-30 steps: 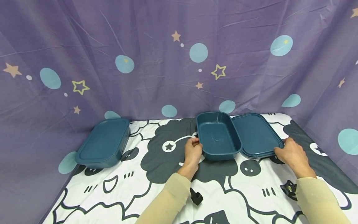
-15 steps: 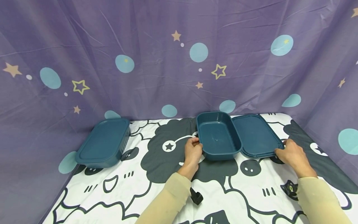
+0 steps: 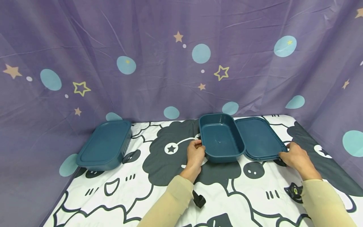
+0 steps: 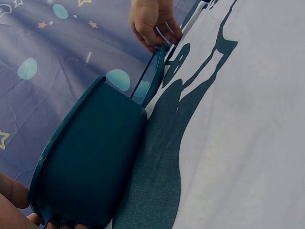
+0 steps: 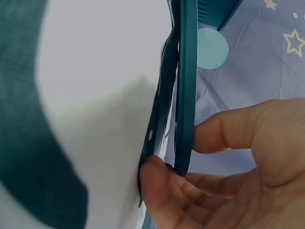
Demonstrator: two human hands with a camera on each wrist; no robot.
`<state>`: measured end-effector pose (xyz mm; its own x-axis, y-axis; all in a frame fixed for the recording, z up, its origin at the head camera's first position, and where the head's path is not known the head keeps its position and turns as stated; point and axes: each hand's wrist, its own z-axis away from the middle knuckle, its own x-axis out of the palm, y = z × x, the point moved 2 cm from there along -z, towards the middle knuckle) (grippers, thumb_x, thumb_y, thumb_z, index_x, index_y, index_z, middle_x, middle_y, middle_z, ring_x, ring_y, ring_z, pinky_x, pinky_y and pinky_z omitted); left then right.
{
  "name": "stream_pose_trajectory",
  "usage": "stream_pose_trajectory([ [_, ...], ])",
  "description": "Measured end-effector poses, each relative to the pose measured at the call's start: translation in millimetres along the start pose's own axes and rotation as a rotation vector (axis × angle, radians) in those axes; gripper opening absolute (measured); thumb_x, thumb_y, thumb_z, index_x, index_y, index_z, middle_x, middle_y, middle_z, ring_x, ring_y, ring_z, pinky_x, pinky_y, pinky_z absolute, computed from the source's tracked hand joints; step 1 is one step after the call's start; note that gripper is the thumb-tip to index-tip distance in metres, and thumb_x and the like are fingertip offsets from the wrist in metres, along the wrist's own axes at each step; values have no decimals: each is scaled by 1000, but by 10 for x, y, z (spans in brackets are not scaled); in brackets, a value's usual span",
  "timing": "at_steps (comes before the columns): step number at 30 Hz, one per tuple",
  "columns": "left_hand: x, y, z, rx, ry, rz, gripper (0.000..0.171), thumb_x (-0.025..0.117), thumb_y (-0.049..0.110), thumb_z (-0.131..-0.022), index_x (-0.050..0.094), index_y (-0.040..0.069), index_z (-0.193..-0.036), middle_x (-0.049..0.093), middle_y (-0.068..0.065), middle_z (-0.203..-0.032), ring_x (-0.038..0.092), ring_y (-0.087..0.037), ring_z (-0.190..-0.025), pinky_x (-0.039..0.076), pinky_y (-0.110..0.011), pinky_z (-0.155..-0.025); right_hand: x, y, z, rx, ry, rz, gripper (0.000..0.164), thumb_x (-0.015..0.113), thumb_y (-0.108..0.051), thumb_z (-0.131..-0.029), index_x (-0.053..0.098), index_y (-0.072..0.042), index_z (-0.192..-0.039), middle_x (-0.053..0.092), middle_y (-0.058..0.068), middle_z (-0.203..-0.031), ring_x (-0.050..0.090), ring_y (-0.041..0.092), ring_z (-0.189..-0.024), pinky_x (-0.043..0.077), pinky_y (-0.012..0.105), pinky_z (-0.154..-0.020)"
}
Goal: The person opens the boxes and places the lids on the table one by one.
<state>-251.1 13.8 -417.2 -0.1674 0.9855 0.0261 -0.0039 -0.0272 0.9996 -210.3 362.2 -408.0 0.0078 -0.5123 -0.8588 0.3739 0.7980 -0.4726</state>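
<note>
On black-and-white printed cloth (image 3: 224,200), an open rectangular dark-teal plastic box (image 3: 220,138) is gripped by the left hand (image 3: 195,156); beside it, a flat dark-teal plastic lid (image 3: 258,137) is pinched by the right hand (image 3: 298,160).

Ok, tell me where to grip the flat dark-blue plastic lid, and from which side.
Probably pinch the lid at its near right corner, from the right: its edge is thin, and the open dark-blue plastic box crowds its left side.
</note>
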Motion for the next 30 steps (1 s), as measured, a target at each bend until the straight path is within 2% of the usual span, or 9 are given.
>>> stream_pose_trajectory([
  [7, 6, 11, 3, -9, 0, -1, 35, 51, -5, -81, 56, -9, -115, 60, -15, -96, 52, -16, -74, 42, -24, -62, -6, 14, -3, -24, -26, 13, 64, 53, -20, -84, 30, 24, -126, 36, 44, -122, 40, 58, -109, 38, 64, -87],
  [18, -2, 1, 3, -12, 4, -20, 34, 52, -4, -82, 57, -8, -116, 60, -15, -97, 54, -18, -78, 44, -24, -65, 12, 17, -23, 6, -53, 11, 64, 53, -18, -85, 29, 23, -127, 38, 43, -119, 43, 53, -107, 37, 65, -87],
  [30, 2, 5, 6, -12, 1, -7, 34, 52, -4, -82, 56, -8, -115, 60, -15, -96, 54, -18, -78, 43, -24, -64, 16, 29, -37, 2, -57, 24, 63, 55, -17, -85, 30, 24, -126, 36, 44, -121, 40, 57, -110, 38, 65, -87],
])
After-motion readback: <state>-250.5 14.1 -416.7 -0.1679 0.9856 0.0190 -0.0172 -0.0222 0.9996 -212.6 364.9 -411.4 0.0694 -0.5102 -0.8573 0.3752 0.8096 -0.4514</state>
